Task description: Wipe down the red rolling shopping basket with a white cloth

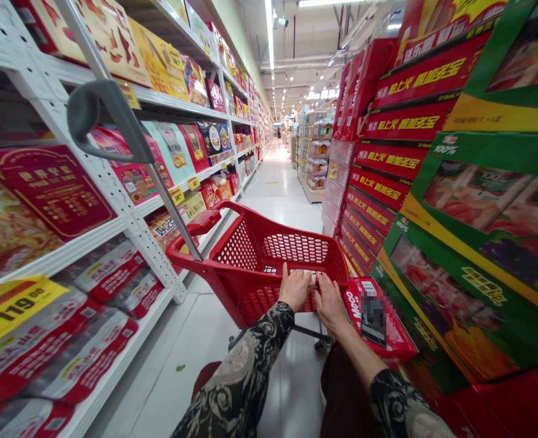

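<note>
A red plastic shopping cart point(259, 298) with perforated basket walls stands in front of my knees. Its long metal pole leans up to the left and carries a grey handle point(127, 121). At the basket's near rim, my left hand point(295, 290) has its fingers bent and its thumb raised. Close beside it, my right hand point(331, 304) is also curled, its fingertips almost meeting the left ones. A small whitish bit shows between the fingertips, too small to name. Patterned dark sleeves cover part of both arms.
White shelves point(159, 304) with boxed snacks and bottle packs line the left side. To the right rise stacked red drink cartons point(391, 158) and green fruit-pictured boxes point(473, 255). A phone point(372, 317) lies on a low red box point(396, 347). The tiled aisle point(273, 176) runs ahead.
</note>
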Motion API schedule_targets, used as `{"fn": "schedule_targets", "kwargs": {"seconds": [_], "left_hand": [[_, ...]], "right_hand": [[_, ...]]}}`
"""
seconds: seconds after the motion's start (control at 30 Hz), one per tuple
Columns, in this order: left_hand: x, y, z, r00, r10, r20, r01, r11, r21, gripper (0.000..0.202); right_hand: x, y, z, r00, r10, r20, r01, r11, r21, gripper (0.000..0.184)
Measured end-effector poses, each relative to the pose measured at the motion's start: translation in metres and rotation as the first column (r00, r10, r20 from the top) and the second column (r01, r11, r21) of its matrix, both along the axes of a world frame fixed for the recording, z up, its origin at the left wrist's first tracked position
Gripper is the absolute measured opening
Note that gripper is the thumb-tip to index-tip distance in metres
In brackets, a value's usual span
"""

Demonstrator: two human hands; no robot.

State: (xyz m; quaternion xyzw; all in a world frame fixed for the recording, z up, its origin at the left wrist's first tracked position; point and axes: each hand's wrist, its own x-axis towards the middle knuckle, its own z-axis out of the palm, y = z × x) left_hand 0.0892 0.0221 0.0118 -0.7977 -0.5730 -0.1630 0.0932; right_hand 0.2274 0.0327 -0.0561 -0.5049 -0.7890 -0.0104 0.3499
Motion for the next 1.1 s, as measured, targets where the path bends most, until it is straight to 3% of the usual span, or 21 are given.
{"fn": "schedule_targets", "kwargs": {"seconds": [0.2,0.5,0.67,0.8,0.97,1.1], "left_hand": [[-0.050,-0.012,0.008,0.996,0.056,-0.074,-0.051,0.996,0.074,0.025],[-0.038,-0.008,-0.004,0.991,-0.015,-0.131,0.034,0.989,0.144,0.031],[-0.090,-0.017,0.007,0.986,0.075,-0.150,-0.050,0.985,0.164,0.033],[-0.126,-0.026,0.013,0.975,0.164,-0.151,-0.135,0.974,0.182,0.038],[-0.108,-0.024,0.004,0.977,0.149,-0.151,-0.121,0.976,0.179,0.038],[-0.108,-0.023,0.004,0.981,0.129,-0.146,-0.102,0.978,0.182,0.039]], "right_hand": [[0.001,0.000,-0.003,1.000,0.006,0.030,-0.008,0.999,0.051,0.047],[-0.010,-0.005,0.005,0.984,-0.068,0.164,0.061,0.997,0.048,0.049],[-0.006,-0.003,0.008,0.980,-0.089,0.179,0.084,0.996,0.036,0.048],[-0.022,-0.010,0.014,0.981,-0.132,0.142,0.130,0.991,0.028,0.048],[-0.057,-0.021,0.021,0.986,0.009,0.164,-0.016,0.999,0.044,0.050],[-0.063,-0.021,0.019,0.986,0.020,0.168,-0.030,0.998,0.057,0.051]]}}
